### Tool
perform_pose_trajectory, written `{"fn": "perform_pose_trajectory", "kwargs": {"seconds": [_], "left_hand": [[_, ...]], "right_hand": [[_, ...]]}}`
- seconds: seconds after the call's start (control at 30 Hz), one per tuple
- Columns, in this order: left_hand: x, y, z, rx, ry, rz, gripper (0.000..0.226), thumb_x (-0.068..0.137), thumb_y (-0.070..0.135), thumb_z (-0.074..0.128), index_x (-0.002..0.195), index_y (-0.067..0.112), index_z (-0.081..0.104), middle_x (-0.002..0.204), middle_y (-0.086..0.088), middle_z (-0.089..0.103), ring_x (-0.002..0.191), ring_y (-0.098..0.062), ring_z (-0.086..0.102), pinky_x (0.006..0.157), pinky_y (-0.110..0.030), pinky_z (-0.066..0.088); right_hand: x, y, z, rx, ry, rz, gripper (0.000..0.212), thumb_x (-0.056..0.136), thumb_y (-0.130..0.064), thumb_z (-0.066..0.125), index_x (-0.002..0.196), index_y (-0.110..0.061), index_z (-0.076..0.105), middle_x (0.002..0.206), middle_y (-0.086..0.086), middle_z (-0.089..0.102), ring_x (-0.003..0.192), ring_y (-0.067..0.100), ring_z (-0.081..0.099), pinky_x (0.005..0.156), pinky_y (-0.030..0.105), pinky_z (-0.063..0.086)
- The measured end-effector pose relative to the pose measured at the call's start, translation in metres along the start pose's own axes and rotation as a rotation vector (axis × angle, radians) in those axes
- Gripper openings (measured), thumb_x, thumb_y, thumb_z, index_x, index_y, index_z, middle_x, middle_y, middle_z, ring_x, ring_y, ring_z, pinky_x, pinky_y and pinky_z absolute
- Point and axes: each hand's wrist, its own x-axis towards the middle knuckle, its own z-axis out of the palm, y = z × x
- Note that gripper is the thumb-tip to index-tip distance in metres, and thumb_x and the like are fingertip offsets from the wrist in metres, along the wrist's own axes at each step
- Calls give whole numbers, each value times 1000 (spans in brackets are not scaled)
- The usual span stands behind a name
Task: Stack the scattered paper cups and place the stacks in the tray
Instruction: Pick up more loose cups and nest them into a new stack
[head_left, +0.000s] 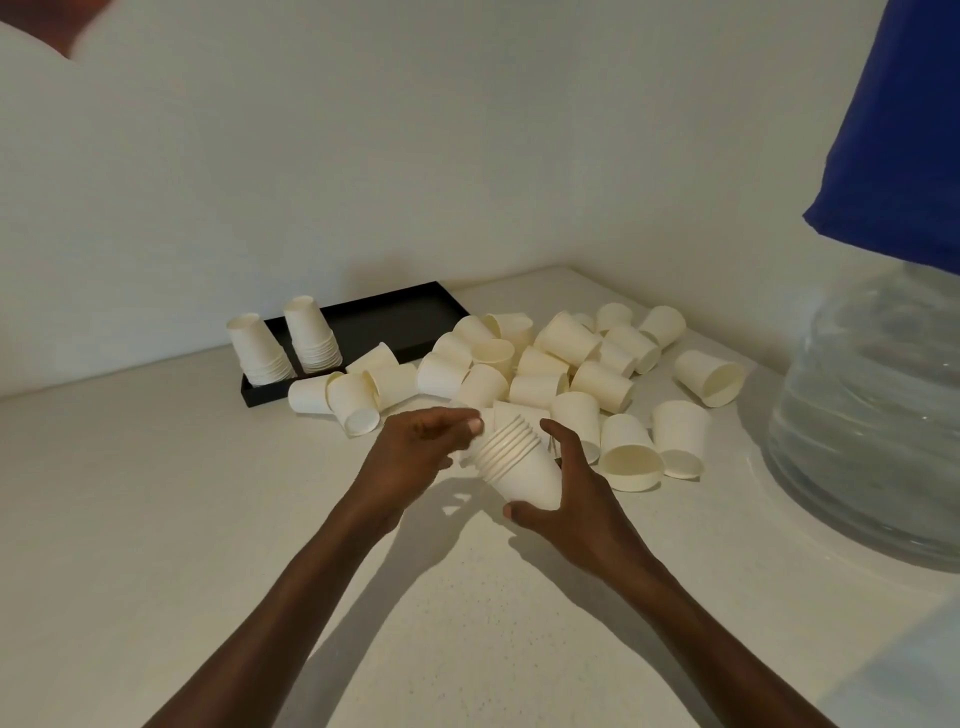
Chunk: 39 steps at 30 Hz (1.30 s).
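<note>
The right hand (566, 499) grips the tilted stack (514, 462) above the tabletop (208, 519); the left hand (426, 441) pinches its rims. A loose squeeze could let nested cups slide apart, spilling ahead.

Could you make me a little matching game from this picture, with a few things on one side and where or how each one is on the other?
Things:
1. tray
2. held stack
3. water bottle
4. loose cups

Places or states:
A. clear, standing at the right under a blue cover
B. black, against the wall, with two upside-down stacks at its left end
C. gripped between the left hand and right hand
D. scattered on the counter, many on their sides

Pairs: 1-B, 2-C, 3-A, 4-D
</note>
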Motion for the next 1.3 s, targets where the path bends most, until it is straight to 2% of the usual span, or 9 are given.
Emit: {"fn": "perform_pose_trajectory", "kwargs": {"seconds": [0.13,0.27,0.47,0.57,0.67,0.73,0.9,1.13,1.3], "left_hand": [[24,-21,8,160,371,-137,35,86,33,69,116,15,63,112,0,68,89,-13,63,73,-24,49],[41,-36,18,270,310,-254,54,82,40,73,125,11,58,117,-4,66,94,-19,65,82,-30,51],[41,-44,22,300,383,-97,25,84,23,72,106,12,73,107,-6,72,90,-17,63,88,-33,52],[30,-39,6,345,523,-3,25,85,22,71,108,13,73,108,-5,72,85,-11,60,81,-26,46],[19,-27,-15,407,614,86,27,87,21,69,112,14,72,115,-6,70,101,-19,64,97,-40,49],[12,-17,-24,402,639,141,25,88,20,68,112,13,72,117,-6,69,102,-15,61,99,-35,45],[-6,0,-23,339,374,207,23,87,18,68,109,16,73,103,6,69,82,3,57,74,-13,41],[-17,2,3,314,-39,154,24,86,20,68,109,19,74,105,10,72,94,-7,67,81,-18,51],[3,-5,10,159,-75,25,20,86,33,67,104,26,75,96,11,75,85,-8,70,79,-26,55]], "right_hand": [[0,4,-5,-13,25,30,97,69,-37,82,141,-36,17,113,-13,42,88,2,50,62,4,36],[0,5,-10,-18,27,33,96,70,-36,83,141,-35,18,112,-13,41,84,-1,50,59,3,35],[-1,8,-14,-22,22,30,96,70,-33,82,142,-34,18,112,-13,42,85,-1,50,59,5,37],[-1,10,-13,-17,18,35,96,69,-35,82,141,-36,18,108,-15,43,86,-2,51,56,5,36],[-1,12,-9,-10,8,36,96,67,-36,82,140,-37,19,110,-14,46,88,3,53,62,11,40],[-2,12,-6,-16,-5,37,97,67,-37,82,141,-37,19,111,-13,47,88,3,53,65,15,42],[-4,10,1,-31,-40,38,99,68,-36,82,142,-38,16,110,-12,45,84,-2,51,60,9,39],[-7,6,3,-74,-50,15,97,70,-35,81,143,-35,16,116,-10,45,100,9,52,80,24,50],[-9,15,-6,-47,-32,39,96,70,-33,82,142,-34,19,116,-11,46,99,7,51,76,19,44]]}}
